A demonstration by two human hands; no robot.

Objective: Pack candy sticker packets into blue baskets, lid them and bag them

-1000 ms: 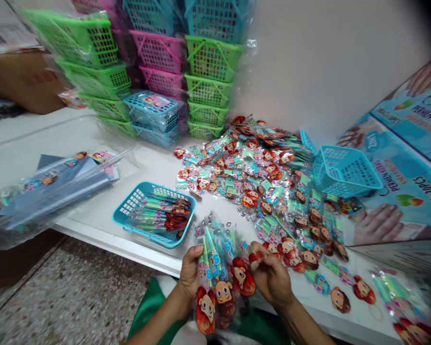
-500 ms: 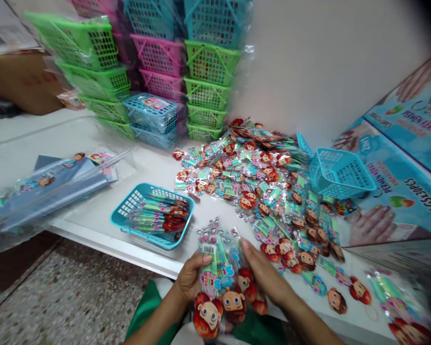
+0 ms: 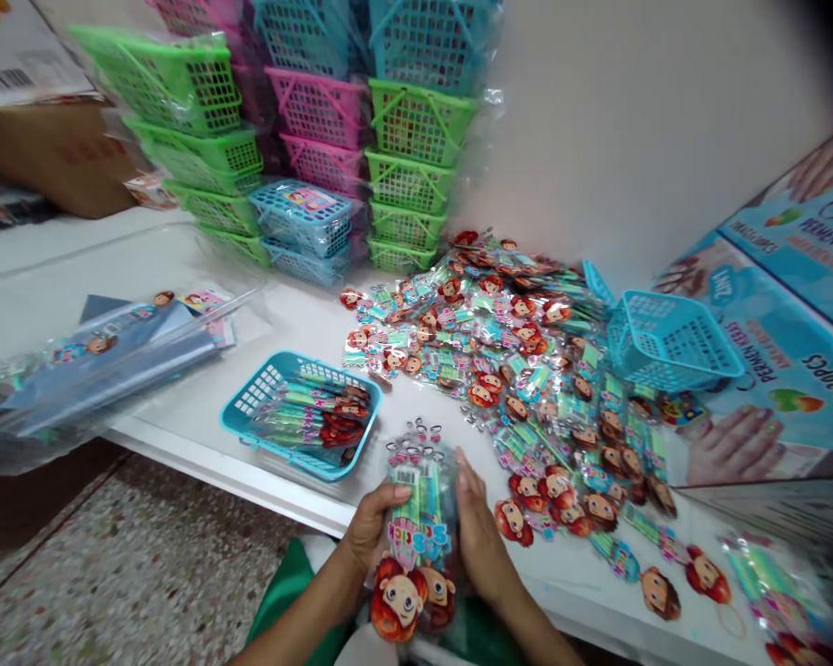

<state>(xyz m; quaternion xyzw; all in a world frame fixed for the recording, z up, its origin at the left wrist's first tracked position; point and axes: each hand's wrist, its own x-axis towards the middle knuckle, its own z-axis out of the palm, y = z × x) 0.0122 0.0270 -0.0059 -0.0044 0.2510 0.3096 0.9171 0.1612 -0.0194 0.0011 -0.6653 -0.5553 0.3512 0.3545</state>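
Observation:
A bundle of toy packets (image 3: pixel 416 518) with cartoon girl heads stands between my hands at the table's near edge. My left hand (image 3: pixel 373 521) curls around its left side. My right hand (image 3: pixel 478 536) presses flat against its right side, fingers together. Just beyond the bundle to the left lies a teal basket (image 3: pixel 250 407) filled with the same packets. A big loose heap of packets (image 3: pixel 506 361) spreads across the white table (image 3: pixel 305 324) beyond and to the right of my hands.
Stacks of green, pink and blue baskets (image 3: pixel 403 139) in plastic wrap stand at the back. An empty teal basket (image 3: pixel 666 342) sits tilted at the right by printed blue cartons (image 3: pixel 784 342). A clear bag with packets (image 3: pixel 104 361) lies at the left. Speckled floor is below.
The fanned packets have been squared into one tight bundle. My right hand moved in from the packets' right and now presses against the bundle's side.

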